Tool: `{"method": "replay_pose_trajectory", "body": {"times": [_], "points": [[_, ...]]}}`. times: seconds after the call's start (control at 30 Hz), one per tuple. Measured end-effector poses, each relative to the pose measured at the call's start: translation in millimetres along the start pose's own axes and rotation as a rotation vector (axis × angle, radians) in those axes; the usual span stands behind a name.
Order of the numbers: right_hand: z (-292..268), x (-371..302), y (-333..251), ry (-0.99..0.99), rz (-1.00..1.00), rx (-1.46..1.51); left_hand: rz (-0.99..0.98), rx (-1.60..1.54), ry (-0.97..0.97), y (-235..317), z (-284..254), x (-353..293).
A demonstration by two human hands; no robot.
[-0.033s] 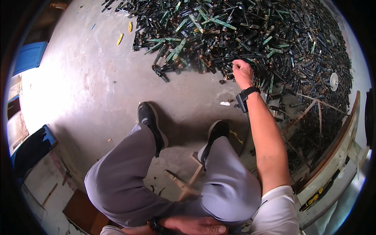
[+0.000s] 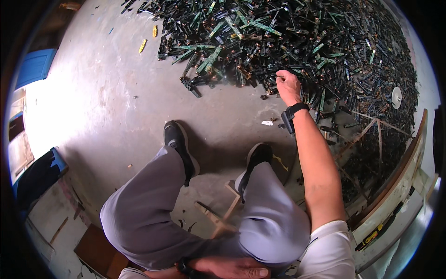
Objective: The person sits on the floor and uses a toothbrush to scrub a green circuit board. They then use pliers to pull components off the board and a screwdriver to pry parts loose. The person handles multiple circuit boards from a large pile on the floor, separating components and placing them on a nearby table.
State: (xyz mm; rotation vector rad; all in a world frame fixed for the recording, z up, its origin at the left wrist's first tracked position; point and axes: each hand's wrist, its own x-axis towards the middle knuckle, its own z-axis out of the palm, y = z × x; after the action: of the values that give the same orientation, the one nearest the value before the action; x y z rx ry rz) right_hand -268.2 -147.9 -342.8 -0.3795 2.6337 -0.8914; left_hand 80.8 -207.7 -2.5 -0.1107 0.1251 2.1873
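My right hand [image 2: 288,87] reaches down at the near edge of a large heap of narrow dark strips [image 2: 260,49], many with green faces and coppery ends. Its fingers are curled in among the pieces, and I cannot make out what lies between them. A black strap with a small box [image 2: 289,120] is around that wrist. My left hand [image 2: 232,267] rests flat across my lap at the lower edge of the view, its thumb stretched out and nothing visible in it. Part of its fingers is cut off or hidden.
Two yellow pieces [image 2: 142,45] and a white scrap [image 2: 267,123] lie on the concrete floor [image 2: 111,97]. A pale disc [image 2: 396,97] sits on the heap's right side. Wooden slats [image 2: 227,211] are between my legs. A wooden-edged board [image 2: 395,186] borders the right; blue bins [image 2: 37,67] stand left.
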Motion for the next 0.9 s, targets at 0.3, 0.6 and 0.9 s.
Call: {"method": "replay_pose_trajectory", "body": {"times": [0.3, 0.6, 0.9], "points": [[-7.7, -4.1, 1.9, 0.294, 0.036, -0.031, -0.058, 0.012, 0.006, 9.7, -1.2, -3.8], [-12.3, 7.9, 65.5, 0.299, 0.201, 0.063, -0.057, -0.033, -0.007, 3.0, -5.8, -4.2], [-16.5, 9.6, 31.1, 0.144, 0.327, 0.238, -0.131, -0.068, 0.037, 12.6, -3.7, -6.1]]}}
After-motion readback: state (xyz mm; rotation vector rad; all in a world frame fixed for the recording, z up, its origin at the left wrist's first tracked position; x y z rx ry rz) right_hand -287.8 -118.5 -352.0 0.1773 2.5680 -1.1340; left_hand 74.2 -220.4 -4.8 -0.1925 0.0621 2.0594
